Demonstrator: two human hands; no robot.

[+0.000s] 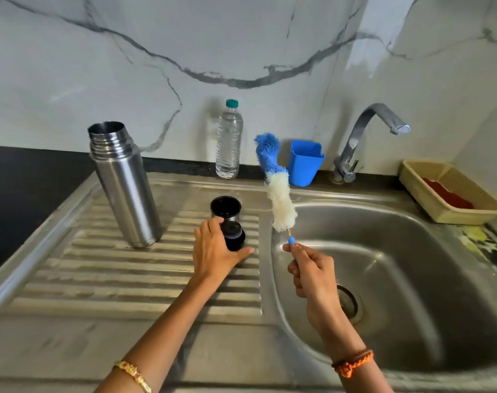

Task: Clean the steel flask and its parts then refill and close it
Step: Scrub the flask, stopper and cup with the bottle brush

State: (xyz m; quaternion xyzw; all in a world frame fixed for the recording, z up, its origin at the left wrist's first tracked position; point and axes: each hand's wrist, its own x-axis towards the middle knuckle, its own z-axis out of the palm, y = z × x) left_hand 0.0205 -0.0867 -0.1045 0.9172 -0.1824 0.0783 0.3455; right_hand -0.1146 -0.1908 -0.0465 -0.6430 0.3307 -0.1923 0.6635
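The open steel flask (124,184) stands upright on the ribbed drainboard (134,279) at the left, its threaded mouth uncovered. Its steel cup lid (225,207) sits mouth-up in the middle of the drainboard. Just in front of it is the black stopper (235,236), which my left hand (216,252) grips from the left with fingers and thumb curled around it. My right hand (312,275) holds the blue handle of a bottle brush (275,182) over the sink's left rim. The brush's white and blue bristles point up and away.
The steel sink basin (397,265) with its drain lies at the right, under a tap (369,137). A clear water bottle (228,140) with a green cap and a blue cup (304,163) stand at the back. A beige basket (451,191) sits far right.
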